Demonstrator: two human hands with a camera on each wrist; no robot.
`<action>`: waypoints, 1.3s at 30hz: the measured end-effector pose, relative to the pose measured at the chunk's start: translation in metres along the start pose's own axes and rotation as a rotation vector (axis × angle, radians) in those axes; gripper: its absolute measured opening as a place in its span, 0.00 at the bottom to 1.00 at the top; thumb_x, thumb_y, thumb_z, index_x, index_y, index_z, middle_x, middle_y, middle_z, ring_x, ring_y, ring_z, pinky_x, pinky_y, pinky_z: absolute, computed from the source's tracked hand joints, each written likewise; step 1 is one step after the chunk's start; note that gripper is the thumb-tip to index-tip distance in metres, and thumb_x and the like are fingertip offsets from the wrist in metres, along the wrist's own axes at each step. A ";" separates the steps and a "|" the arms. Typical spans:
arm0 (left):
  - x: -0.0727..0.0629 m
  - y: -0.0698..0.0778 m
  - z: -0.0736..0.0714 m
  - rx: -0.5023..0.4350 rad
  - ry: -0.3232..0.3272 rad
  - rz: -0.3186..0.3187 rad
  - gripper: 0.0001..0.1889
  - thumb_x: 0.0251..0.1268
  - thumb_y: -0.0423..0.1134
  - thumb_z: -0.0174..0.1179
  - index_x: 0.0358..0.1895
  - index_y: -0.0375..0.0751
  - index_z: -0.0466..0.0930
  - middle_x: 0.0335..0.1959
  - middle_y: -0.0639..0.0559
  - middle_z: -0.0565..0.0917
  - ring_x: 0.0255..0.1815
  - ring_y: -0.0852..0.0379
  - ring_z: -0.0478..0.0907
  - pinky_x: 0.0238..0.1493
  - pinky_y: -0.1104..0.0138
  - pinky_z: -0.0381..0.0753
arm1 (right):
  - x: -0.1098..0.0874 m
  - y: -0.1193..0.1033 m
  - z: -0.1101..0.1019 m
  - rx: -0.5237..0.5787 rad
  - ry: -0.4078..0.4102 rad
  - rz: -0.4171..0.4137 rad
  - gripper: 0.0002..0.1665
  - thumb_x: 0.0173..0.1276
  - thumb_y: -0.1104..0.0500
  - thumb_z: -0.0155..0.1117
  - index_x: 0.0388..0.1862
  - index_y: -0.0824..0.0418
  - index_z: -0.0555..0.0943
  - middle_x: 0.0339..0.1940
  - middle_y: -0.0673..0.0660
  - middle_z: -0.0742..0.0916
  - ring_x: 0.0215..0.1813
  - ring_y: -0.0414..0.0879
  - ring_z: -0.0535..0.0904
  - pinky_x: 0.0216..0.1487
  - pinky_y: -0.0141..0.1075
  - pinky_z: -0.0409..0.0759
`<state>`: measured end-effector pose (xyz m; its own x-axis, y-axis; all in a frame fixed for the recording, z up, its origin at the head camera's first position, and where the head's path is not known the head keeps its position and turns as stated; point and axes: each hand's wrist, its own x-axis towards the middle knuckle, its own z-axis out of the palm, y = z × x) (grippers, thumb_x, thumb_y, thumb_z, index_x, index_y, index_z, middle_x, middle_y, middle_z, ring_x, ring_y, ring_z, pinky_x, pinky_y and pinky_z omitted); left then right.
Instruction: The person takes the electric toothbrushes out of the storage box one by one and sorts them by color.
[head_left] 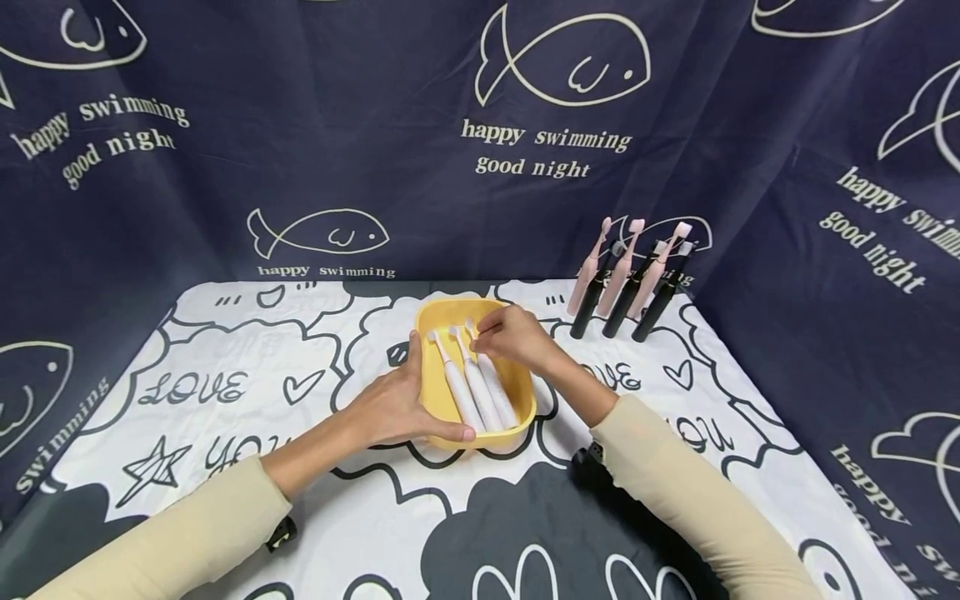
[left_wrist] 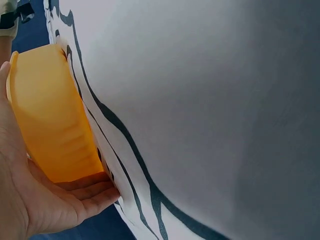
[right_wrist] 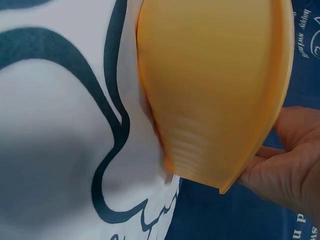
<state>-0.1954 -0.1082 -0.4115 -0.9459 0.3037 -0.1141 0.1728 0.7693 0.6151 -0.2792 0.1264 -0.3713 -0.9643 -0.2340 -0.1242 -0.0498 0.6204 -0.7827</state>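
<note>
A yellow plastic bin [head_left: 531,398] holds three white electric toothbrushes lying side by side, the left one [head_left: 462,393], the middle one [head_left: 480,396] and the right one [head_left: 498,396], brush heads toward the far end. My left hand [head_left: 393,404] grips the bin from the left, thumb over the near rim and fingers along the side. In the left wrist view those fingers [left_wrist: 95,195] lie against the outer wall. My right hand [head_left: 517,337] reaches over the bin's right rim and pinches the right toothbrush at its neck; its fingertips partly cover it.
At the back right, three pink electric toothbrushes [head_left: 619,279] stand upright behind three black ones [head_left: 624,300]. A white patterned cloth [head_left: 315,492] covers the table. Dark blue fish-print curtains [head_left: 420,167] hang behind and at both sides.
</note>
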 end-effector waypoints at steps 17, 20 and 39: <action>0.000 -0.001 0.000 -0.005 -0.014 -0.014 0.96 0.36 0.86 0.81 0.93 0.46 0.17 0.88 0.37 0.69 0.72 0.42 0.82 0.71 0.46 0.82 | 0.036 0.013 0.015 -0.358 -0.189 0.005 0.12 0.63 0.58 0.89 0.33 0.61 0.91 0.28 0.53 0.90 0.30 0.43 0.88 0.36 0.33 0.85; 0.000 -0.001 -0.001 0.011 -0.021 -0.023 0.96 0.37 0.87 0.80 0.93 0.45 0.17 0.89 0.36 0.68 0.73 0.42 0.81 0.71 0.46 0.82 | 0.019 -0.005 0.011 -0.325 -0.220 0.068 0.15 0.66 0.58 0.88 0.44 0.65 0.92 0.37 0.56 0.94 0.34 0.45 0.94 0.45 0.34 0.89; 0.000 0.001 -0.001 0.024 -0.034 -0.026 0.95 0.39 0.86 0.80 0.93 0.42 0.18 0.88 0.33 0.69 0.63 0.45 0.84 0.62 0.50 0.85 | 0.008 -0.003 0.006 -0.037 -0.471 0.083 0.16 0.71 0.61 0.85 0.29 0.61 0.84 0.28 0.48 0.88 0.31 0.39 0.85 0.39 0.33 0.90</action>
<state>-0.1956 -0.1080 -0.4098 -0.9403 0.3020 -0.1569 0.1549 0.7904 0.5927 -0.2857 0.1182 -0.3730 -0.7430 -0.4909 -0.4549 0.0048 0.6759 -0.7370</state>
